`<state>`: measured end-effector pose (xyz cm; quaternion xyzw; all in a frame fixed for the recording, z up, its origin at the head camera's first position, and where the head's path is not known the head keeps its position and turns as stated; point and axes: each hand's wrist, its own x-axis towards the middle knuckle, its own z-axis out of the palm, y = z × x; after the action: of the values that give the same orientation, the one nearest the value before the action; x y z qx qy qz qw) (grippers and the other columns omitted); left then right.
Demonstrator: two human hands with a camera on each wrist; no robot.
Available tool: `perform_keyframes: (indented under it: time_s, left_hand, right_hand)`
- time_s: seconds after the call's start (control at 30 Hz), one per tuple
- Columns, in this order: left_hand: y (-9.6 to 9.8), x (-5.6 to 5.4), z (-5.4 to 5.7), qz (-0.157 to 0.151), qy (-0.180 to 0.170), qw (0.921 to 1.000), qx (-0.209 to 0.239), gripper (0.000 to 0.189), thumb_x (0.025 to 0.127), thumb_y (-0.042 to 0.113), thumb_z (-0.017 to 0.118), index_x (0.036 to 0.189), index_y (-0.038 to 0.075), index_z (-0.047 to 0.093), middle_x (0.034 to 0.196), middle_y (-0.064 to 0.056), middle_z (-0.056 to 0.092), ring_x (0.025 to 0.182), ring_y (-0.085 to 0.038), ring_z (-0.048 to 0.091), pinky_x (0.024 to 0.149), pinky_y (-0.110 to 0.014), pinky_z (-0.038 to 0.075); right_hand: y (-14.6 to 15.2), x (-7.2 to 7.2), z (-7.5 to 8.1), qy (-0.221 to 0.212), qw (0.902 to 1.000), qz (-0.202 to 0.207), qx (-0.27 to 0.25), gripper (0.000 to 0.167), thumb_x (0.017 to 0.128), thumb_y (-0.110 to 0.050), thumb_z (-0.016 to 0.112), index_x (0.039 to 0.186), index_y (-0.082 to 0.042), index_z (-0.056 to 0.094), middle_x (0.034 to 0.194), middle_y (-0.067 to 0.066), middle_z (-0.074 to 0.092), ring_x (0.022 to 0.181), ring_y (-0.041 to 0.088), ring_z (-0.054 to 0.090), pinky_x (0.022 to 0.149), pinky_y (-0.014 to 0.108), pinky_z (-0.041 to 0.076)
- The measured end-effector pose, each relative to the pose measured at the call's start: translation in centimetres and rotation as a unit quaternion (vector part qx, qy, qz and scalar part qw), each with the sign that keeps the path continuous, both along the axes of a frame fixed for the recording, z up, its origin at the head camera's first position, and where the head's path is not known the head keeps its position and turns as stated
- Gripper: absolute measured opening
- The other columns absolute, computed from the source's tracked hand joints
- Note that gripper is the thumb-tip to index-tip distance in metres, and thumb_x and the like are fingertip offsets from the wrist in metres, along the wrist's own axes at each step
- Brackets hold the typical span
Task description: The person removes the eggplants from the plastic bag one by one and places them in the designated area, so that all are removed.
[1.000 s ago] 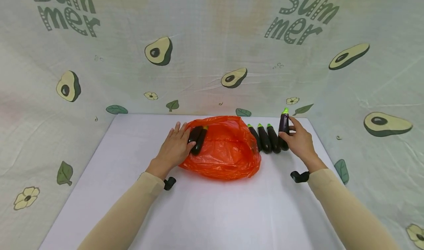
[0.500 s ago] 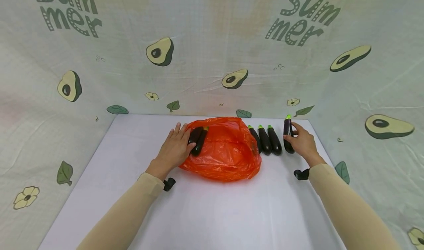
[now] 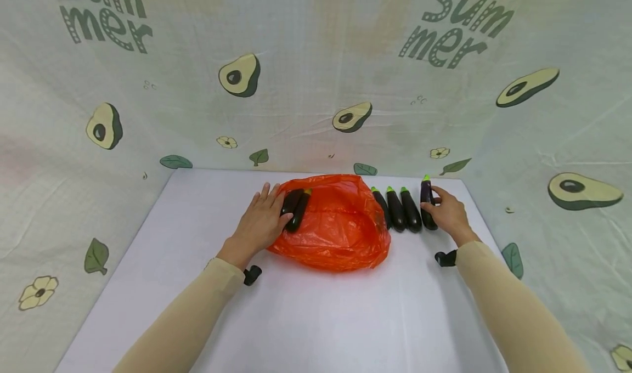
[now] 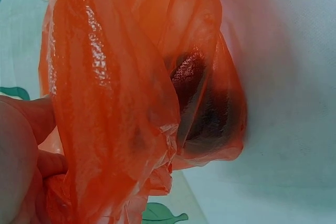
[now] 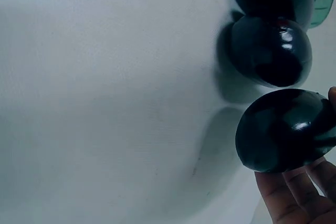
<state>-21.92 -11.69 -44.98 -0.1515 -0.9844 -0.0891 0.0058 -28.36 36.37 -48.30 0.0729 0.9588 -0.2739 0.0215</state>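
Observation:
My right hand point(image 3: 448, 214) grips a dark purple eggplant point(image 3: 426, 204) with a green stem end, thumb on one side and fingers on the other. In the right wrist view the rounded end of this eggplant point(image 5: 286, 132) stands slightly apart from its neighbour, with a shadow beneath. My left hand point(image 3: 259, 219) holds the left rim of a red plastic bag point(image 3: 340, 241), thumb over the rim. Two eggplants point(image 3: 298, 210) lie inside the bag beside the thumb. Through the film in the left wrist view, dark eggplant shapes point(image 4: 205, 114) show.
Three more eggplants point(image 3: 396, 210) lie in a row between the bag and my right hand, the leftmost partly hidden by the bag. All rest on a white table point(image 3: 316, 318). A printed cloth point(image 3: 296, 33) hangs behind and at both sides.
The eggplant in my right hand has come nearer and a little to the right, away from the row, then slightly back left. The left hand and bag stay put.

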Motion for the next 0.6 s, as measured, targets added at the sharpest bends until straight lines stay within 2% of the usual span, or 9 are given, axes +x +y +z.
perform_keyframes:
  time_s: [0.3, 0.6]
  left_hand:
    - [0.0, 0.0, 0.0, 0.004, -0.005, 1.0000, 0.004, 0.075, 0.109, 0.044, 0.053, 0.165, 0.000, 0.029, 0.175, -0.019, 0.021, 0.164, -0.040, 0.010, 0.132, -0.056, 0.014]
    - [-0.3, -0.1, 0.2, -0.005, 0.002, 0.9999, 0.010, 0.072, 0.110, 0.041, 0.053, 0.163, -0.003, 0.033, 0.174, -0.021, 0.024, 0.163, -0.041, 0.011, 0.132, -0.056, 0.015]
  right_hand:
    - [0.5, -0.3, -0.9, 0.005, 0.9995, 0.028, 0.008, 0.068, 0.107, -0.032, 0.058, 0.162, -0.001, 0.035, 0.142, 0.036, 0.058, 0.125, 0.055, 0.057, 0.099, 0.064, 0.050]
    - [0.2, -0.3, -1.5, -0.013, 0.9994, 0.032, 0.004, 0.065, 0.108, -0.033, 0.056, 0.162, -0.002, 0.037, 0.143, 0.035, 0.058, 0.125, 0.054, 0.058, 0.099, 0.064, 0.050]
